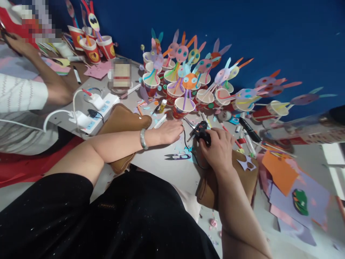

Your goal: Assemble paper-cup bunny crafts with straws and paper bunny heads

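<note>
- My small snips [178,157] lie flat on the grey table [164,169], blades pointing left; I place everything else from them.
- My right hand [219,144] is beyond and to the right of the snips, its thumb and fingers closed around the end of a black corded tool [201,130].
- That tool sits just past the snips, a little to the right, its dark cord looping down to the table beside them.
- My left hand [170,133] is just beyond the snips, low over the table with the fingers bent; I cannot tell whether it pinches anything.
- A pale bracelet [144,139] circles my left wrist, up and to the left of the snips.
- Brown pads lie on both sides of the snips: a left pad [122,122] by my left forearm, a right pad [241,180] by my right wrist, with a cut paper scrap [246,163] on it.
- Farther beyond the snips stand paper cups with long-eared paper figures; the nearest cup [180,114] carries an orange face [190,81].
- Well left of the snips are a white power strip [104,111] and another person's forearm [54,77].
- Well right of them, orange paper [280,172] overlaps lilac sheets.
</note>
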Tool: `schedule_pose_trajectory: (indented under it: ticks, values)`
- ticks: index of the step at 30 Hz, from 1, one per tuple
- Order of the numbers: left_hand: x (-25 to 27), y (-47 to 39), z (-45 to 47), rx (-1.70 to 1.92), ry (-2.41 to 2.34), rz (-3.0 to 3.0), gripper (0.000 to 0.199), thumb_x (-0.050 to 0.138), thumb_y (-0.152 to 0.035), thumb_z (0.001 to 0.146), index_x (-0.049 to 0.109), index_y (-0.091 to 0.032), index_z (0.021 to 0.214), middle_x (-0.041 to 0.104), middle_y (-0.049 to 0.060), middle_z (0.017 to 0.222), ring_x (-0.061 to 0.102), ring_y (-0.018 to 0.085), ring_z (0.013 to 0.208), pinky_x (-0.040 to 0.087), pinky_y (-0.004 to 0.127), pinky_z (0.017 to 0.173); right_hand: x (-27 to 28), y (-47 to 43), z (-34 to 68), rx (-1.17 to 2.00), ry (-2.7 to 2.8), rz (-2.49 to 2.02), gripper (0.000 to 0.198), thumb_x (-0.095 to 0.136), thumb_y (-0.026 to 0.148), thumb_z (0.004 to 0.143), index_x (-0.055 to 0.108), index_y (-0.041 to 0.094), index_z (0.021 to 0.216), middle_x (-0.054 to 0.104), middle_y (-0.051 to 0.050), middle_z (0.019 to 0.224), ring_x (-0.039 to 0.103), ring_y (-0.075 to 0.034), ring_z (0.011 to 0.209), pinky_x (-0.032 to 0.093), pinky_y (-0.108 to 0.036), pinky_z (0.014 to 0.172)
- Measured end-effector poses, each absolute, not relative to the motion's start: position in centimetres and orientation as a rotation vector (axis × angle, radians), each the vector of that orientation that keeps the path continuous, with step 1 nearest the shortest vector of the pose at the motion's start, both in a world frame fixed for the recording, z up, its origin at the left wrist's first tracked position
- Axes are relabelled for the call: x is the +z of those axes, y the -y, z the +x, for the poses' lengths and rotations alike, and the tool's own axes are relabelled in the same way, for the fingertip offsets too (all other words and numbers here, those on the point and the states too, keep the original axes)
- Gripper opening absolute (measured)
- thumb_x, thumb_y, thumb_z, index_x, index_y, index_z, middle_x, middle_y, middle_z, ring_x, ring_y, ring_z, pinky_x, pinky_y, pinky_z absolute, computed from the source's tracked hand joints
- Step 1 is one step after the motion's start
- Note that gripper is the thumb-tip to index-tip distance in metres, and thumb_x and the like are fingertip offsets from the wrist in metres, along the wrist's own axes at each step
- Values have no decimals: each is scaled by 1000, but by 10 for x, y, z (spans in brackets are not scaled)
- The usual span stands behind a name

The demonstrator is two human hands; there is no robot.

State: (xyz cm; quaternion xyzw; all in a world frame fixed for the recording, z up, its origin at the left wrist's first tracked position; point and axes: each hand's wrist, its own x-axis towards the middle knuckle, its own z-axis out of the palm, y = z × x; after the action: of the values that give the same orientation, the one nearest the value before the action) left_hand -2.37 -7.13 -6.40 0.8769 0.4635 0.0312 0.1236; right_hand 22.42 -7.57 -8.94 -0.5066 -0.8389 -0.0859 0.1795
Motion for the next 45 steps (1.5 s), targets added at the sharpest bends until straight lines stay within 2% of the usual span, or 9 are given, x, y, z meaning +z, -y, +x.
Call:
schedule_pose_trajectory:
  ticks: [5,10,15,23,29,36,45]
  values:
    - [-68,69,-23,79,-1341,2586,27,57,-29,96,73,-9,105,70,17,112,64,26,100,49,39,87,-87,79,219,-162,2342,-1304,23,60,27,95,71,19,113,70,-17,121,58,-35,116,43,-53,101]
    - [-71,65,-21,111,-1382,2512,22,60,-27,94,75,-12,99,72,15,109,65,26,99,50,39,87,-85,81,215,-157,2338,-1177,16,62,24,95,72,23,107,74,-12,114,63,-31,112,44,-49,99]
    - [-78,63,-19,122,-1404,2454,20,58,-22,92,75,-13,98,73,13,105,65,25,99,49,39,87,-83,83,212,-116,2376,-1090,14,60,22,97,72,22,104,76,-11,110,64,-29,109,44,-47,97]
    - [-83,61,-20,136,-1402,2439,23,55,-24,97,75,-13,94,72,13,103,64,25,99,47,39,86,-83,87,207,-37,2447,-1055,15,59,20,97,73,22,100,77,-9,98,62,-28,101,41,-45,94]
    - [-89,60,-25,210,-1385,2471,20,62,-28,95,73,-14,103,70,12,109,62,27,106,46,41,89,-84,87,204,-98,2505,-1016,18,56,22,101,72,22,91,74,-7,87,58,-25,88,39,-39,88]
    - [-86,60,-24,168,-1364,2438,18,62,-23,92,72,-15,105,69,13,113,62,28,111,46,40,93,-87,87,203,-96,2553,-1004,19,56,22,101,71,21,90,72,-7,86,56,-24,87,38,-39,91]
    - [-81,59,-21,103,-1352,2426,19,58,-22,94,75,-15,101,72,13,109,64,28,107,46,41,92,-87,87,201,-100,2573,-994,20,55,22,102,72,21,90,71,-7,84,55,-24,86,37,-39,87]
